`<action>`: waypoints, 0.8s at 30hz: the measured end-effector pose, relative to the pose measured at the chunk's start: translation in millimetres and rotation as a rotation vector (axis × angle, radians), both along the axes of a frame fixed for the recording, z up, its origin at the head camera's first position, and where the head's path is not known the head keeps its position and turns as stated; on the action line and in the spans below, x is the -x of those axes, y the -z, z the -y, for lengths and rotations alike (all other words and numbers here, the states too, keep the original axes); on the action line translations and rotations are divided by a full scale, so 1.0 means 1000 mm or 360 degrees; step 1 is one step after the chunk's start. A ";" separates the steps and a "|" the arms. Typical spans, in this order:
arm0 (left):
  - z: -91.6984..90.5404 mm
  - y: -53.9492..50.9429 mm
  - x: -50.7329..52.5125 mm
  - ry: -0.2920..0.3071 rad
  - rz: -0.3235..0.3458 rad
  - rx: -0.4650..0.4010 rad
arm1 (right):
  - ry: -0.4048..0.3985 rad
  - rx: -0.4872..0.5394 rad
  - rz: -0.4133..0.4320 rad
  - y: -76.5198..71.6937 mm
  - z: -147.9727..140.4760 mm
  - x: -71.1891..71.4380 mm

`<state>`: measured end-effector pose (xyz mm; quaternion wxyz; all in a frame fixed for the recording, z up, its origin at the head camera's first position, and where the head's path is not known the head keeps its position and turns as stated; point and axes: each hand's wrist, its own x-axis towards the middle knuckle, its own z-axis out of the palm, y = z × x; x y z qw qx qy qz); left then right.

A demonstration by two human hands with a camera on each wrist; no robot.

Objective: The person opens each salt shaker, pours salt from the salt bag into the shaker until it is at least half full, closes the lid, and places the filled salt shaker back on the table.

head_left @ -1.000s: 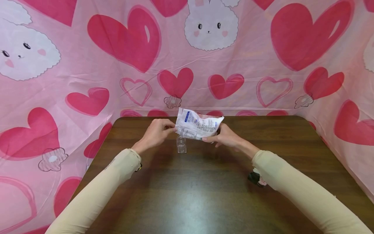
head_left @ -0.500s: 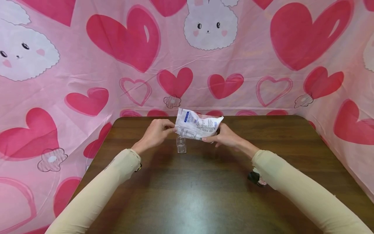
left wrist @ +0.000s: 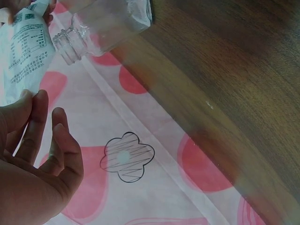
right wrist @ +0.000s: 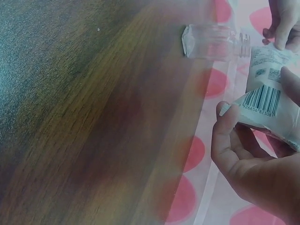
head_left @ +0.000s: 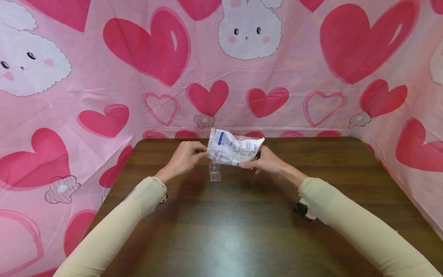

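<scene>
Clear bottle [head_left: 215,176]: upright, uncapped.
White printed packet [head_left: 234,149]: just above bottle's mouth; contact unclear.
Left hand [head_left: 185,156]: pinching packet corner, bottle's left.
Right hand [head_left: 269,159]: gripping packet, bottle's right.
Risk: packet dipping could topple bottle.

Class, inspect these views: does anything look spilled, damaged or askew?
No clear spill. One oddity: a tiny pale speck on the dark table, crumb or scratch unclear. The packet is crumpled and tilted, but left hand and right hand hold it.

Packet [left wrist: 29,51] close in both wrist views
</scene>
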<state>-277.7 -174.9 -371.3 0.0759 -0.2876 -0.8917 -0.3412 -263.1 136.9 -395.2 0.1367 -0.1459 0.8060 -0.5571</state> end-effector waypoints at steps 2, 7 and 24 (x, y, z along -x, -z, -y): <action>0.000 0.000 0.000 0.0003 0.0001 -0.0004 | 0.0003 -0.0004 -0.0002 0.000 0.000 0.000; 0.000 0.000 0.000 0.0017 0.0008 -0.0010 | 0.0005 -0.0013 -0.0005 0.001 -0.001 0.001; 0.001 0.000 -0.001 0.0016 -0.0004 -0.0006 | 0.0004 -0.0020 -0.0023 0.001 0.000 0.001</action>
